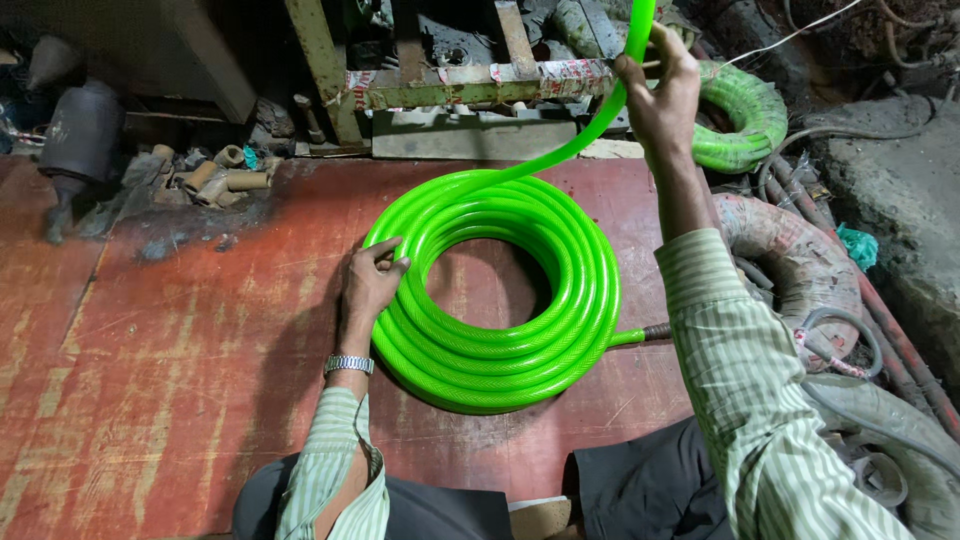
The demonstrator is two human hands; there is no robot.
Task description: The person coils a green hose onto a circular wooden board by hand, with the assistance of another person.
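Mid-coiling: green hose (pixel 500 290) coil flat on red table (pixel 150 330). Left hand (pixel 372 280) pins coil's left edge, right hand (pixel 660 95) grips free end up high. Next loop probably needs laying down without kinks.

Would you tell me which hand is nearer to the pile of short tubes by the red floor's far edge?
Left. The left hand rests on the green coil, right of the tubes; the right hand is raised farther right, gripping the hose.
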